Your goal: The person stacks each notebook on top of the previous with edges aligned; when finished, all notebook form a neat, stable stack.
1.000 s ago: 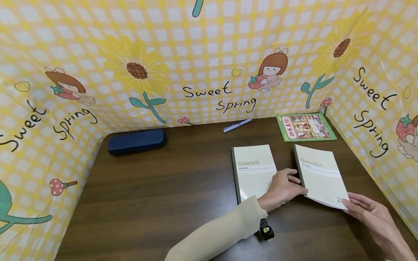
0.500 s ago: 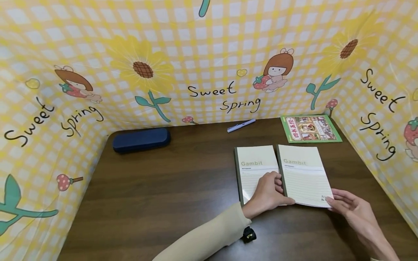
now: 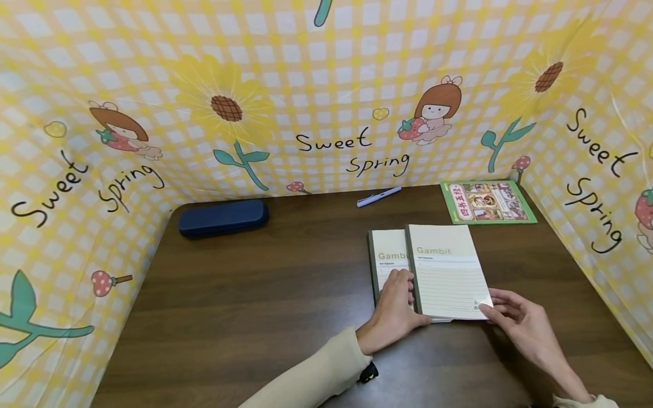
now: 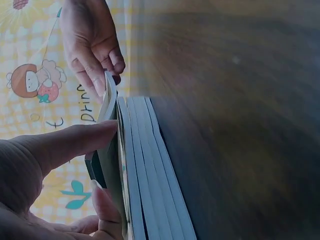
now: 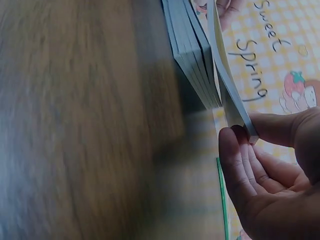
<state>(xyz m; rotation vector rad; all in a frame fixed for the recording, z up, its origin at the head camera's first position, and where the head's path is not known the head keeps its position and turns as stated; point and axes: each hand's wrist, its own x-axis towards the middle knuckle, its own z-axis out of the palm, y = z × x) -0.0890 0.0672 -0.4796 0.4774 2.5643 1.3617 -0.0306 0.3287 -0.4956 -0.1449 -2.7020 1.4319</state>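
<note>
A cream Gambit notebook [image 3: 446, 275] with a dark spine is held over a stack of like notebooks [image 3: 389, 249], covering most of it and offset to the right. My right hand [image 3: 525, 326] pinches its lower right corner, thumb on top and fingers beneath, as the right wrist view shows. At the lower left corner my left hand [image 3: 390, 317] grips the same notebook, thumb at the bottom edge and fingers by the spine. In the left wrist view the page edges of the stack [image 4: 150, 165] show several notebooks lying flat, the held one slightly bent above them.
A green picture-covered book [image 3: 487, 201] lies at the back right of the brown table [image 3: 229, 311]. Left of it is a lilac pen [image 3: 379, 196], and a dark blue case [image 3: 223, 219] sits at the back left. Yellow checked cloth [image 3: 326, 85] walls the table.
Both hands have carried the held notebook leftward, from beside the stack to over it. It now hides most of the top of the stack.
</note>
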